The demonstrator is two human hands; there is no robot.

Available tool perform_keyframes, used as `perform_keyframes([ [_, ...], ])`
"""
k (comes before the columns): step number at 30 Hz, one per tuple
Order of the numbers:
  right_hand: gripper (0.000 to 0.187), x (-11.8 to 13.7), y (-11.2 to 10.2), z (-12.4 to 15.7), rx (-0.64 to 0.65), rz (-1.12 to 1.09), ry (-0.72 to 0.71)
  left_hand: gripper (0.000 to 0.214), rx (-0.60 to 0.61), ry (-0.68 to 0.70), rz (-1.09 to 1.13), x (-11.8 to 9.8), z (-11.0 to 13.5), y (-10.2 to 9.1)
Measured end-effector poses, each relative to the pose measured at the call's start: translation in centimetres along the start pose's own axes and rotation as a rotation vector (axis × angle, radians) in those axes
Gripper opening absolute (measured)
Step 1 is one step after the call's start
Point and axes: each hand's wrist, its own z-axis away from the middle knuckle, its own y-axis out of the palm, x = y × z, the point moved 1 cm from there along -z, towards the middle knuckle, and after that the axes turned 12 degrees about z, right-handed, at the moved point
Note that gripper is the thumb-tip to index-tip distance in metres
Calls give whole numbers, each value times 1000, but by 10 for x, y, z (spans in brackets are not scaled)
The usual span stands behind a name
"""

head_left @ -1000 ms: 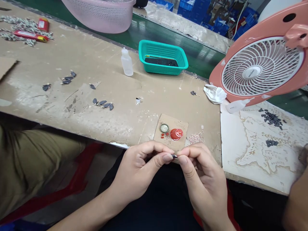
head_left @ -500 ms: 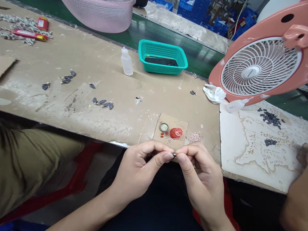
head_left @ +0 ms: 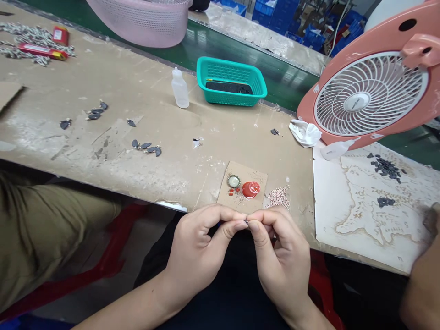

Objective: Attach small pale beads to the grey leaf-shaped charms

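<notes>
My left hand (head_left: 202, 247) and my right hand (head_left: 280, 252) meet fingertip to fingertip at the table's front edge. Both pinch a small dark piece (head_left: 246, 222), almost wholly hidden by the fingers and thumbs. Just beyond them lies a cardboard square (head_left: 225, 197) with a bottle cap (head_left: 234, 181), a red cup-like container (head_left: 250, 189) and several small red bits (head_left: 231, 191). A heap of tiny pinkish beads (head_left: 279, 197) is right of the cardboard. Farther left, several dark leaf-shaped pieces (head_left: 146, 145) with small light ends lie on the brown table top.
A white squeeze bottle (head_left: 180, 89) stands beside a green basket (head_left: 232, 98). A pink fan (head_left: 371, 96) is at the right, near a crumpled white cloth (head_left: 305, 133). Dark chips (head_left: 387, 168) lie on a map-printed sheet (head_left: 330, 220). Other people's leg (head_left: 58, 220) and arm (head_left: 424, 279) flank me.
Both hands have shifted slightly left, and my right fingers have closed in nearer the left ones, covering more of the dark piece. The view has moved a little; the table things stay put.
</notes>
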Motion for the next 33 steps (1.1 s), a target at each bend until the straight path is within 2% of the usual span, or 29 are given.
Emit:
perform_keyframes([
  [2, 11, -2, 0, 0, -9, -25, 0, 14, 30, 23, -6, 2, 0, -1],
  [6, 11, -5, 2, 1, -51, -52, 11, 8, 85, -79, 58, 4, -1, -3],
  [8, 11, -5, 3, 2, -64, -51, 4, 3, 101, -77, 33, 3, -3, -3],
  [10, 11, -4, 2, 2, -66, -49, -17, 10, 114, 17, -46, 1, -4, -4],
  [14, 12, -1, -2, 3, -27, -34, -46, 12, 138, 264, -176, -2, -4, -4],
  [18, 12, -1, -2, 7, -12, -32, -52, 13, 158, 350, -254, -1, 0, -3],
  [23, 14, -4, 1, 11, -26, -62, -36, 11, 152, 353, -268, 1, 3, -2],
  [29, 18, -10, -5, 9, -31, -91, 1, 11, 121, 236, -193, 2, -2, -5],
  [33, 15, -10, -8, 6, -31, -74, 5, 10, 137, 226, -170, 3, -2, -6],
])
